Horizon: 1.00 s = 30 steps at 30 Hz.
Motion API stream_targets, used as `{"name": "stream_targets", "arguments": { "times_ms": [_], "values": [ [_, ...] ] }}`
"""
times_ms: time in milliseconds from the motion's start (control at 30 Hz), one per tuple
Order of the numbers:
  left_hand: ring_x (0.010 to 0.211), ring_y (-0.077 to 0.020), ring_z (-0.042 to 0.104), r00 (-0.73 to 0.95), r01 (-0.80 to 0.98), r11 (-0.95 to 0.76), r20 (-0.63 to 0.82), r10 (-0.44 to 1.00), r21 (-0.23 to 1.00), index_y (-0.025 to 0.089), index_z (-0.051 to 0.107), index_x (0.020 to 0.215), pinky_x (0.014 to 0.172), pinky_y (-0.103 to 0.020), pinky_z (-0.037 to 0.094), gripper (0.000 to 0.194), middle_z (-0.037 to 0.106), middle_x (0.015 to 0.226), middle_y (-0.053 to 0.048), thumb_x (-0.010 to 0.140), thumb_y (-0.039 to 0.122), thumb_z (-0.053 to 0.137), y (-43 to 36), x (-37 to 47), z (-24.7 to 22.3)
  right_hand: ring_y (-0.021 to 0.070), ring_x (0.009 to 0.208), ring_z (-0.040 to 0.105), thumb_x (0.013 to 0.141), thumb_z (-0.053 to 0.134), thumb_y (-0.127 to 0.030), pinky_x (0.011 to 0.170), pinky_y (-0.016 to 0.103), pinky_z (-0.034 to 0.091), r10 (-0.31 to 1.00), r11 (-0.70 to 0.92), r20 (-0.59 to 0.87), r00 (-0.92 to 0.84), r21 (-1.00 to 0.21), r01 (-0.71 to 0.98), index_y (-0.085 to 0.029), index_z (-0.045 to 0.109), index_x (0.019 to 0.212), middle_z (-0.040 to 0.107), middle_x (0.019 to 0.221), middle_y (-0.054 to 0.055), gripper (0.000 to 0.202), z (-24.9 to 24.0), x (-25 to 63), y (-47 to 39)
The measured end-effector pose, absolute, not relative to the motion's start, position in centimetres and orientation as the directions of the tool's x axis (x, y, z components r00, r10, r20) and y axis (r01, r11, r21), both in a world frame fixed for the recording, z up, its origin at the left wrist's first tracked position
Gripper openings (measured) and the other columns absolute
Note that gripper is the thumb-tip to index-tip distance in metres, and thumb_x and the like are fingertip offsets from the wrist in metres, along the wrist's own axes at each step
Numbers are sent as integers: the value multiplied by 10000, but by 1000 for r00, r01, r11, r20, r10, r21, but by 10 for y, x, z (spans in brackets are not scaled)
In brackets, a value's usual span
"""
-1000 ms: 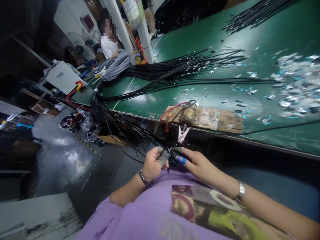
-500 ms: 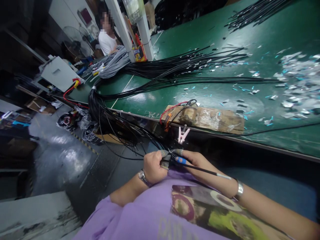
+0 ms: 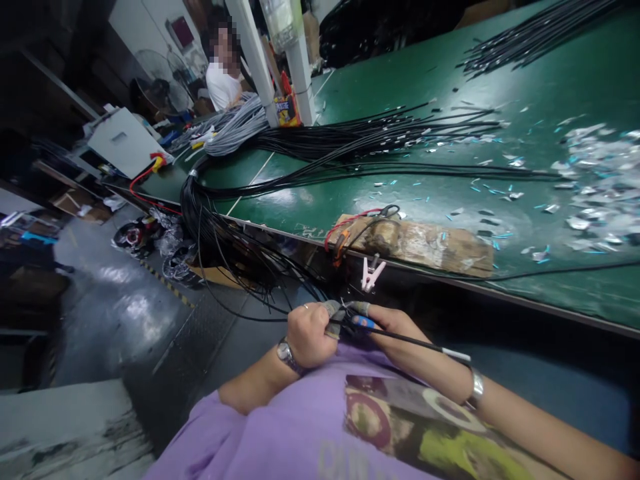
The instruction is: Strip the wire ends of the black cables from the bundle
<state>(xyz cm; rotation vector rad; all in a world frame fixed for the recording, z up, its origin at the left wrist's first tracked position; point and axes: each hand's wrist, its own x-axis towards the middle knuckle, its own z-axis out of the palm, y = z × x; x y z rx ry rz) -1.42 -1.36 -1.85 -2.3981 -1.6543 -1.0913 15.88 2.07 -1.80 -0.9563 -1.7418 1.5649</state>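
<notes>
In front of my shirt, my left hand (image 3: 313, 333) is closed around a black cable (image 3: 415, 342), which runs out to the right and ends in a pale stripped section. Grey coverings wrap the fingertips of both hands. Close beside it, my right hand (image 3: 387, 319) is closed, its fingertips at the same stretch of cable. A small blue piece with an orange mark (image 3: 363, 322) shows at its fingers. Whether that is a tool handle or a wrapping, I cannot tell. More black cables (image 3: 295, 267) hang from the table edge towards my hands.
A green table (image 3: 300, 200) carries a tied black cable bundle (image 3: 193, 183), foil scraps (image 3: 600, 180) and a wooden block (image 3: 425, 243) with wires. A pink clip (image 3: 371, 273) sticks out at its edge. Grey cables (image 3: 240, 130) lie near a person (image 3: 223, 87) at the back.
The view has shifted slightly, so the table things appear a little further right and lower. Both hands keep nearly the same place and grip, with the cable still in the left.
</notes>
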Motion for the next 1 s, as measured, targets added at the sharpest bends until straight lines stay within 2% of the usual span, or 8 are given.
{"name": "stream_targets", "arguments": {
  "times_ms": [100,200,267,367,467,567,733,1000],
  "values": [
    [552,-153,582,136,721,-312,314,939,619,173,591,718,541,-255,417,75,643,618,-48,736,221,536,-10,-18,-11,217,727,600,825,507,-525,686,318,498,835,78,-6,-551,-989,129,-192,695,806,682,761,51,383,-16,159,21],
    [464,-103,546,255,448,26,-156,954,893,172,536,676,461,-206,396,283,635,588,-29,822,411,497,0,-25,1,213,716,603,856,461,-502,699,324,500,832,167,51,-552,-972,163,-205,699,819,691,774,58,382,-15,161,20],
    [395,-91,511,412,308,274,-388,825,911,171,495,652,384,-186,343,442,612,535,-23,786,593,492,9,-30,6,204,681,594,873,438,-466,680,323,500,818,223,78,-570,-956,189,-208,688,821,690,768,60,363,-14,162,20],
    [385,-99,517,561,249,421,-484,671,872,164,481,604,363,-184,327,524,601,500,-32,666,672,595,19,-34,9,194,636,579,876,437,-423,646,319,496,805,285,118,-581,-937,204,-208,666,782,679,734,62,328,-13,163,20],
    [379,-87,484,484,241,315,-395,781,918,162,512,588,398,-199,365,480,583,481,-18,708,620,592,18,-31,6,201,653,587,874,439,-420,648,323,502,813,282,113,-571,-934,217,-211,666,808,682,749,64,316,-12,164,21],
    [461,-99,506,301,449,-120,-23,953,885,174,540,563,486,-213,390,342,583,508,-19,804,417,538,11,-25,1,219,716,600,863,454,-457,679,333,511,834,231,82,-546,-950,211,-208,672,884,687,781,62,332,-12,165,22],
    [467,-128,469,333,768,-557,546,769,316,187,564,568,490,-261,316,118,525,487,-24,674,192,511,4,-23,-12,207,719,590,825,484,-552,680,317,511,844,129,15,-537,-976,174,-189,664,855,668,755,39,406,-14,166,23],
    [485,-134,437,405,848,-528,599,691,35,198,526,534,495,-275,289,82,468,473,-20,593,166,480,6,-24,-18,198,690,585,764,500,-665,681,338,512,881,-100,-110,-461,-994,45,-176,653,839,673,780,49,518,-33,162,18]
  ]
}}
